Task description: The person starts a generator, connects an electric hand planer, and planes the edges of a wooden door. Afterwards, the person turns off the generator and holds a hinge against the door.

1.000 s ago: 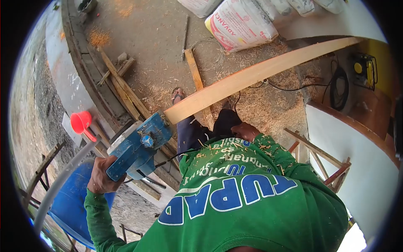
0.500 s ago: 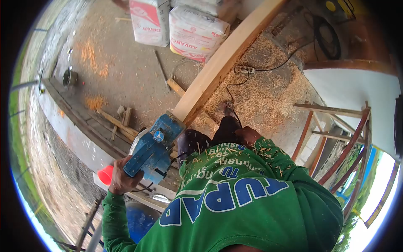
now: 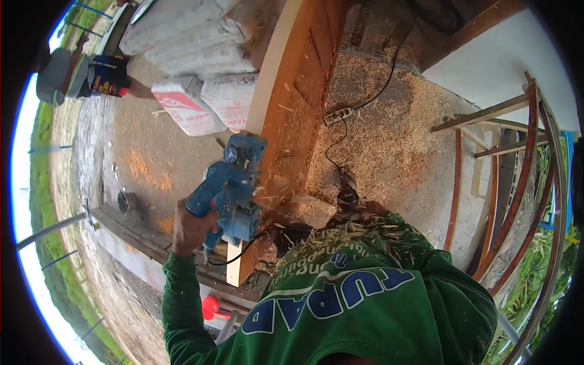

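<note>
My left hand (image 3: pixel 191 225) is wrapped around the handle of a blue electric planer (image 3: pixel 234 182). The planer sits on the pale top edge of a reddish-brown wooden door (image 3: pixel 304 79), which stands on its side. Wood shavings fly from the tool toward me and cover my green sleeve and shirt front. A black cord (image 3: pixel 243 248) trails from the planer's rear across the wood. My right hand (image 3: pixel 371 210) is low on the other side of the door, near my leg. Flying shavings and blur hide its fingers.
Cement bags (image 3: pixel 185 108) are stacked beyond the door, with another person (image 3: pixel 79 76) at upper left. A socket strip (image 3: pixel 338 115) lies among floor shavings (image 3: pixel 395 137). Wooden frames (image 3: pixel 480 128) stand at right, a dark can (image 3: pixel 128 202) and timber at left, and a red object (image 3: pixel 211 306) below.
My left hand has moved the planer forward along the door's edge, exposing its near end. My view has shifted, bringing another person into sight. More shavings fly and cover my right sleeve.
</note>
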A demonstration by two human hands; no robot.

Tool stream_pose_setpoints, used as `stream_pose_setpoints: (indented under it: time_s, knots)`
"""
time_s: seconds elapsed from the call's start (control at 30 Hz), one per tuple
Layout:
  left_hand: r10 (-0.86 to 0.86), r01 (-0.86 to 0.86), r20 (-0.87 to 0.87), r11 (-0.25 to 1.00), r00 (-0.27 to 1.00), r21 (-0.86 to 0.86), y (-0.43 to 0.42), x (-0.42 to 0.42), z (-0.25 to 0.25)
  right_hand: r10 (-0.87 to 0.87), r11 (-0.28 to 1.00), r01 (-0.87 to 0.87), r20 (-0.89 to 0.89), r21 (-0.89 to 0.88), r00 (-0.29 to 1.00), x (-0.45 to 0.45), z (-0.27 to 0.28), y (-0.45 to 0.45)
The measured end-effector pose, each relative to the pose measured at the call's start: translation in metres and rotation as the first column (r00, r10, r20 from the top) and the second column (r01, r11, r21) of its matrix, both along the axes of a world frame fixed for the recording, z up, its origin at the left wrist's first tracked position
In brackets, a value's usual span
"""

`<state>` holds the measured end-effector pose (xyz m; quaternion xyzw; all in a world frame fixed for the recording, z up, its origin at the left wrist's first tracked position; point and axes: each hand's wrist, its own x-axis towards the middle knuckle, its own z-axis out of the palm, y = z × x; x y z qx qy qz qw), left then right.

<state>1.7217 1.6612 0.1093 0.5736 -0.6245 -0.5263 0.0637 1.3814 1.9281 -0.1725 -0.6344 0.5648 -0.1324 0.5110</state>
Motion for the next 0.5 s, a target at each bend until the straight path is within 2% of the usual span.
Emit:
stream_pose_setpoints:
  time_s: [0.17,0.5]
  knots:
    - [0.125,-0.123,-0.127,0.992,0.984,0.024,-0.049,-0.053,-0.011,-0.088,0.996,0.088,0.016,-0.006,0.996,-0.019,-0.003,0.000]
    - [0.025,-0.029,-0.257,1.000,0.966,-0.011,-0.153,-0.155,-0.020,-0.181,0.983,0.181,0.003,0.013,0.984,-0.048,-0.005,-0.002]
